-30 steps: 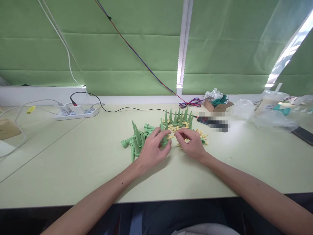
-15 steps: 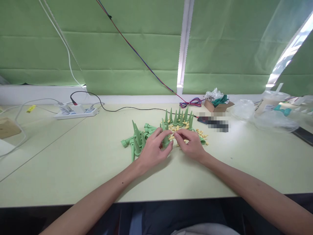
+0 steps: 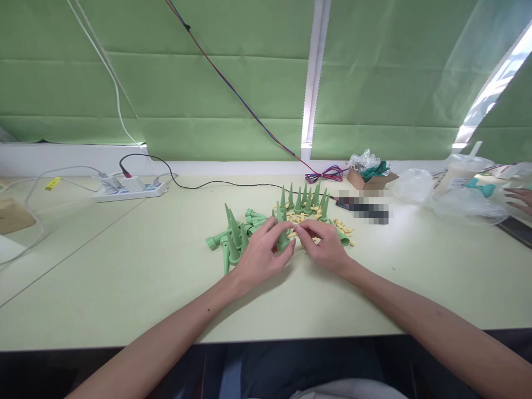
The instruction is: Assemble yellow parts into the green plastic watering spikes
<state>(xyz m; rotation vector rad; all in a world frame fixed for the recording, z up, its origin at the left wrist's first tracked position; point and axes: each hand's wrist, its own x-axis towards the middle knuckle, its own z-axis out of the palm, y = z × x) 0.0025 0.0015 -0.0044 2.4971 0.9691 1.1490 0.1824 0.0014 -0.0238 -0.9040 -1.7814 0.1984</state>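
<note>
green cone [image 3: 283, 239] inside curled left hand [image 3: 262, 252]

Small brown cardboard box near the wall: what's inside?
In the small brown cardboard box, crumpled clear plastic and a dark green bundle show at the open top. They and the box's walls cover anything lower; its bottom can't be seen.

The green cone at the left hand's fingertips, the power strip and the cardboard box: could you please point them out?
Green cone [image 3: 283, 239]: head view, lower part.
Power strip [image 3: 131, 195]: head view, front side.
Cardboard box [image 3: 375, 182]: head view, side wall.
</note>
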